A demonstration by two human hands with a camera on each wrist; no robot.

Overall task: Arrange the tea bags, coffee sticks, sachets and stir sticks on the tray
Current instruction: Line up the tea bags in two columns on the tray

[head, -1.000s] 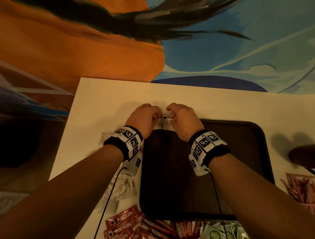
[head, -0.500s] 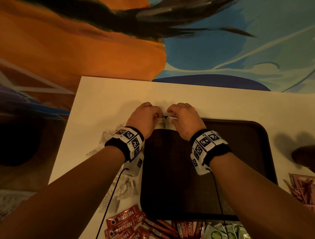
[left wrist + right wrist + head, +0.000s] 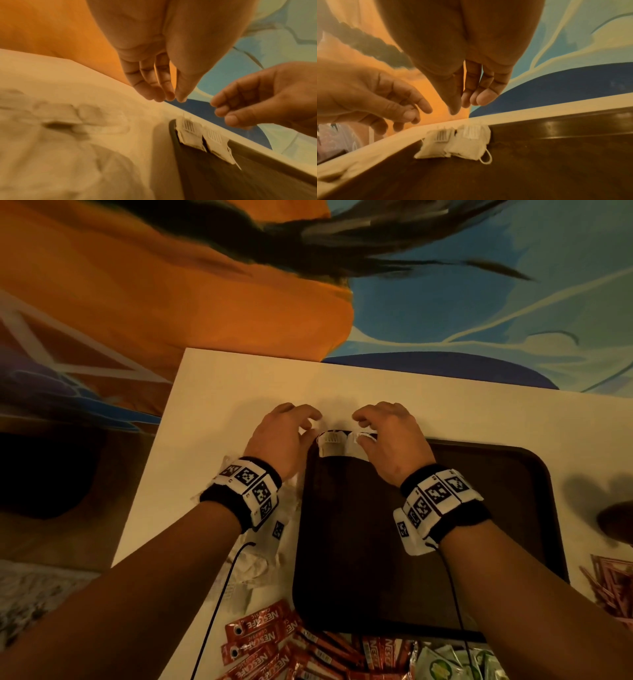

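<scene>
Two white tea bags [image 3: 337, 443] [image 3: 202, 138] [image 3: 453, 142] lean side by side against the far left corner of the dark brown tray [image 3: 445, 542] [image 3: 539, 162]. My left hand [image 3: 284, 433] [image 3: 164, 94] hovers just left of and above them, fingers relaxed, holding nothing. On the other side, my right hand [image 3: 383, 436] [image 3: 467, 102] hangs over the right bag, also empty. Both hands are lifted off the bags. A string loop shows beside the right bag in the right wrist view.
More loose tea bags [image 3: 263, 549] lie on the white table [image 3: 239, 392] left of the tray. Red coffee sticks [image 3: 274, 638] and green sachets [image 3: 445, 662] sit along the near edge. Reddish stir sticks [image 3: 609, 587] lie at the right, by a dark object [image 3: 616, 522].
Both hands were pinching the tea bags together at the tray's corner. Now they have let go, spread apart and lifted slightly, leaving the two bags resting there.
</scene>
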